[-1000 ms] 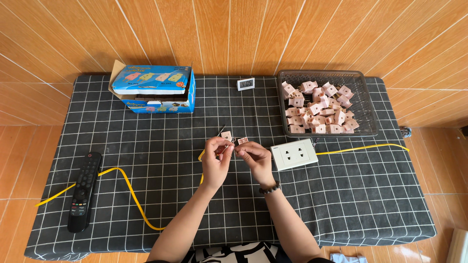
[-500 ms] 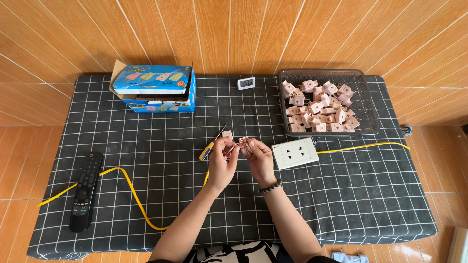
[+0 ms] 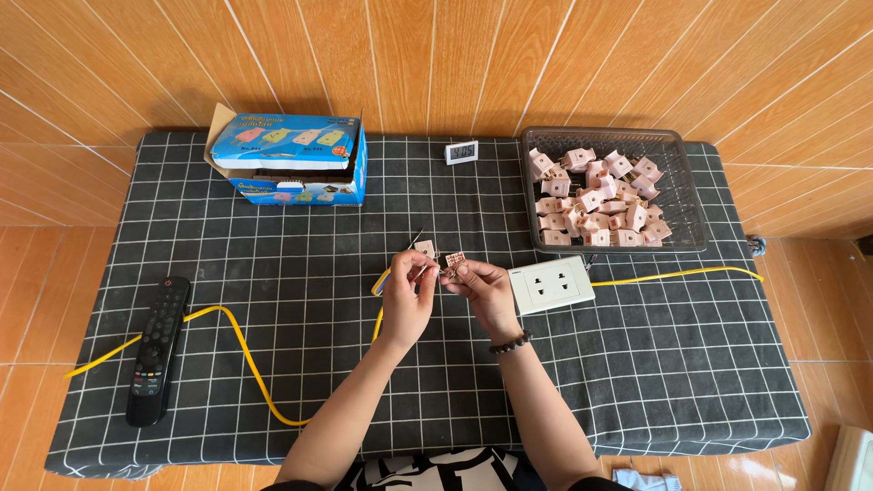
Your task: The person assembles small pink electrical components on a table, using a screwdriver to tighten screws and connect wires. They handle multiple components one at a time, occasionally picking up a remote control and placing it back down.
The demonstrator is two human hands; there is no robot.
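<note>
Both hands raised mid-table, fingertips meeting: left hand (image 3: pixel 406 291) grip pinching pink plug part (image 3: pixel 425 248), right hand (image 3: pixel 480 286) grip pinching another pink piece (image 3: pixel 454 261).

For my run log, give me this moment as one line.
left hand: pinching small pink plug part | right hand: holding pink plug part | nearby: white socket plate, yellow cable, tray of pink plugs

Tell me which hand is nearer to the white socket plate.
Right. The right hand is just beside the white socket plate, on its left edge, nearly touching. The left hand is farther away, beyond the right hand.
</note>
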